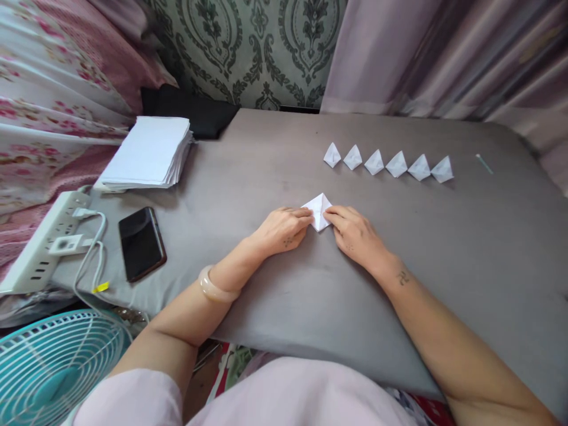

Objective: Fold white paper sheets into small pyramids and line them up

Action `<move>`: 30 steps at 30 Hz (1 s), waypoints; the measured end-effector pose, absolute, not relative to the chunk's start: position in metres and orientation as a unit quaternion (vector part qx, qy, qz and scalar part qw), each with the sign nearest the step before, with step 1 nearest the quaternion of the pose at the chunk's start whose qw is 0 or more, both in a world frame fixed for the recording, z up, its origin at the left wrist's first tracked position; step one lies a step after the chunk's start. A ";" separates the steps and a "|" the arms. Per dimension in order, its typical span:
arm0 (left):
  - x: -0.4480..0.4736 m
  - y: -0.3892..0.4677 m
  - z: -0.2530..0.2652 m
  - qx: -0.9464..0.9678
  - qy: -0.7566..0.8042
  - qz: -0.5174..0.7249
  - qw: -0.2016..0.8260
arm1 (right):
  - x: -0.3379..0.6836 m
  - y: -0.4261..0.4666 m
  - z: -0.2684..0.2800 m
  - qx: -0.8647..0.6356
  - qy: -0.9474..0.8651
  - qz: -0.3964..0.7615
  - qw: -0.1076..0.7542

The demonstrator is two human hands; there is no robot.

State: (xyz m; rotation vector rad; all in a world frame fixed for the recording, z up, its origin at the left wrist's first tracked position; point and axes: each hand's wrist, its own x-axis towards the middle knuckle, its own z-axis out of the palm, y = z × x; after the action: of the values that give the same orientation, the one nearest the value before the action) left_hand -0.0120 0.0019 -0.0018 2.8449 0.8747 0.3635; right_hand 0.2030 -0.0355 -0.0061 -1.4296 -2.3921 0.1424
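Six pieces folded, a seventh in my hands.
The paper diamond lies on the table in front of me, nearer than the row of six. My left hand has hold of its left corner and my right hand its right, fingers drawn in close; how my thumbs sit beneath, I can't tell. I judge the six finished, since they stand side by side in matching peaked shapes; mine looks flatter and wider, so some folding seems left. The stack on my left is thick, though nothing shows how many more pieces are wanted.
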 end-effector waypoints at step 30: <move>0.008 -0.005 -0.001 0.923 0.376 0.081 0.013 | 0.210 -0.041 -0.006 -0.628 -0.721 0.088 0.278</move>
State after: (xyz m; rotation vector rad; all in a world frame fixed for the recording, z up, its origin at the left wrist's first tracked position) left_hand 0.0081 -0.0045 -0.0005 2.8753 1.1710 0.2526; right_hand 0.2101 -0.0413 -0.0063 -1.6864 -1.9349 0.2369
